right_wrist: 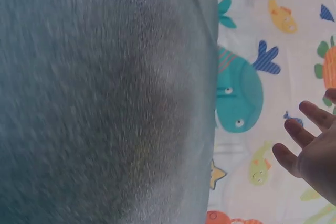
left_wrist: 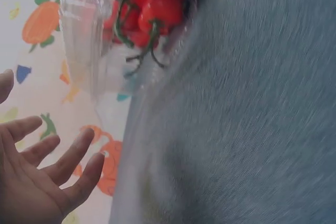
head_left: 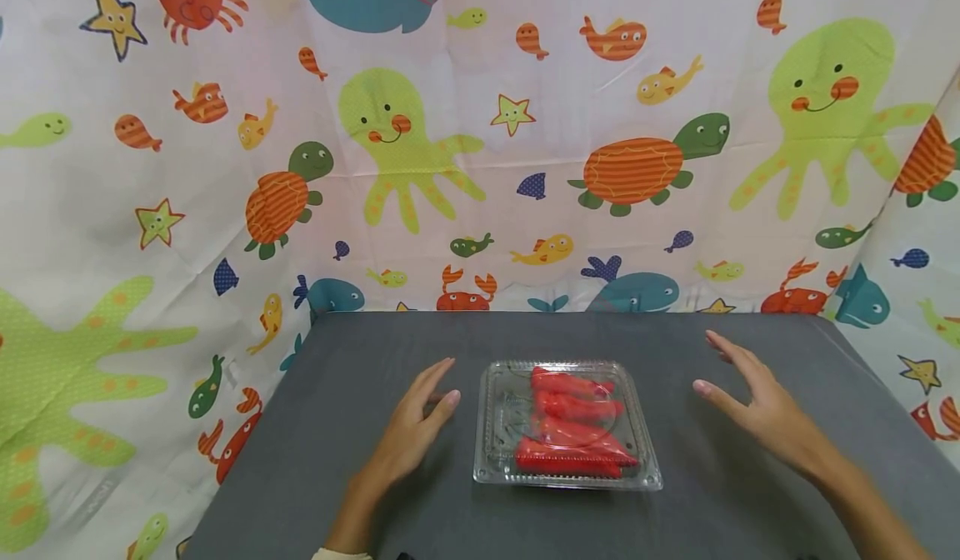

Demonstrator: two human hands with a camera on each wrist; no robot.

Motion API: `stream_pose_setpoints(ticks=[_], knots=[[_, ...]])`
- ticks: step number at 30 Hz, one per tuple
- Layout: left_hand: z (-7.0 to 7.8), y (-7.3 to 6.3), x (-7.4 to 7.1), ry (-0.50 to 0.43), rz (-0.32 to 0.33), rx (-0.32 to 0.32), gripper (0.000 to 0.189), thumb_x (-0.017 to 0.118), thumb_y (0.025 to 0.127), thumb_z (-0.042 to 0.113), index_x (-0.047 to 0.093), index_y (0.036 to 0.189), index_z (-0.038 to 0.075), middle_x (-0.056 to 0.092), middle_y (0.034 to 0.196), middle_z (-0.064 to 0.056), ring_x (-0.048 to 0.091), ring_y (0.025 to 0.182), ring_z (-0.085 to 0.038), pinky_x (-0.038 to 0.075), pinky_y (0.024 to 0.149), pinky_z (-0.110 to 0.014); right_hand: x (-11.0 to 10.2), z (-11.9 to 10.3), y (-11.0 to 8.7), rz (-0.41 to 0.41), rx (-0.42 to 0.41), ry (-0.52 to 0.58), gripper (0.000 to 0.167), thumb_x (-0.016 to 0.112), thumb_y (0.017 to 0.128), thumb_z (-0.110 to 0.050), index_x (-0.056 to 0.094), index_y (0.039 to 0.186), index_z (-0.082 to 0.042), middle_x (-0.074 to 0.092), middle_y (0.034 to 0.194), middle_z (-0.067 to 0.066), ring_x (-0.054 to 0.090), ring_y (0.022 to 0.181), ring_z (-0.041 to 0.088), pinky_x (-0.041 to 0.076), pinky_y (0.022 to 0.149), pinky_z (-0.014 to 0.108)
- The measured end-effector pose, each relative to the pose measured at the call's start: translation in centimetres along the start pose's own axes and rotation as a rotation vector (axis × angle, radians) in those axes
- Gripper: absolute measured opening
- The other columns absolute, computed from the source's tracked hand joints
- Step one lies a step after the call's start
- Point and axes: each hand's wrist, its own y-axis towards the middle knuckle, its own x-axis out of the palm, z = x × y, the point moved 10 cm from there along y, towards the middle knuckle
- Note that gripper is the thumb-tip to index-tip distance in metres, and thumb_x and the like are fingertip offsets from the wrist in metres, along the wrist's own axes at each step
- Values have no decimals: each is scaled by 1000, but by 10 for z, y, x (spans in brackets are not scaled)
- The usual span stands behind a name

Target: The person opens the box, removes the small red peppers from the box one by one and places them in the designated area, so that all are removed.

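A clear plastic clamshell box (head_left: pixel 495 427) with its lid down stands on the grey table. Inside it lie several red chili peppers (head_left: pixel 573 431), their green stems toward the left side; the left wrist view shows these peppers (left_wrist: pixel 163 3) up close. My left hand (head_left: pixel 412 422) hovers left of the box, apart from it, fingers loosely extended and nothing held. To the right of the box, farther off, my right hand (head_left: pixel 765 410) is held up with thumb and fingers spread, also holding nothing. The right wrist view catches only a bit of red pepper at its top edge.
The grey cloth-covered table (head_left: pixel 405 335) runs back to a white curtain (head_left: pixel 465 127) printed with sea animals. That curtain also hangs along the left and right sides.
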Motion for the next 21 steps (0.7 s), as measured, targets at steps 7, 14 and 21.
stream_pose_setpoints(ticks=[7, 14, 21], knots=[[7, -19, 8, -100, -28, -14, 53, 61, 109, 37, 46, 159, 39, 41, 167, 1, 67, 124, -25, 52, 106, -47, 6, -15, -15, -9, -31, 51, 90, 66, 103, -44, 15, 171, -16, 33, 166, 28, 38, 143, 54, 38, 105, 79], [11, -33, 21, -142, -56, -9, 54, 63, 108, 29, 47, 159, 36, 42, 165, 2, 66, 122, -24, 55, 100, -36, 19, -19, -32, -64, 3, 67, 88, 67, 103, -44, 16, 171, -18, 36, 165, 26, 45, 140, 52, 47, 101, 74], [11, -40, 28, -163, -69, 21, 57, 64, 108, 22, 46, 161, 28, 42, 167, -6, 65, 126, -37, 55, 94, -30, 26, -21, -39, -93, 51, 88, 91, 68, 103, -45, 15, 171, -13, 37, 162, 28, 47, 138, 53, 52, 98, 69]])
